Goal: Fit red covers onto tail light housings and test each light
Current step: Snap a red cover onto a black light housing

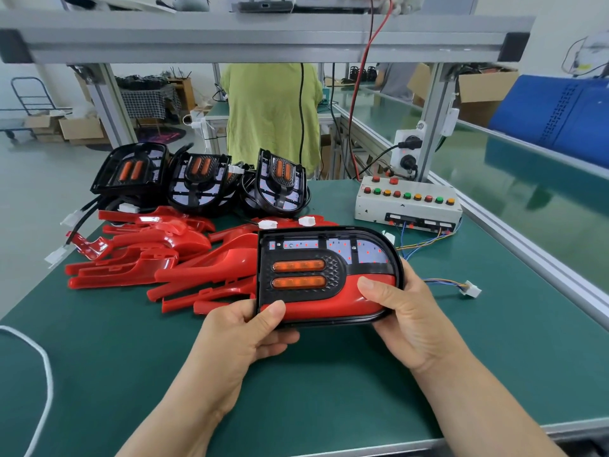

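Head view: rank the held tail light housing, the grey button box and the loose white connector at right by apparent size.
1. held tail light housing, though it is nearest the camera, which inflates it
2. grey button box
3. white connector, clearly smallest

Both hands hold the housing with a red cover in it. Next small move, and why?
Probably press both thumbs down to seat the cover fully in the housing. The left hand and right hand grip it, thumbs on the cover, which spans only the lower half; the board above is bare, and the white plug lies loose on the table.
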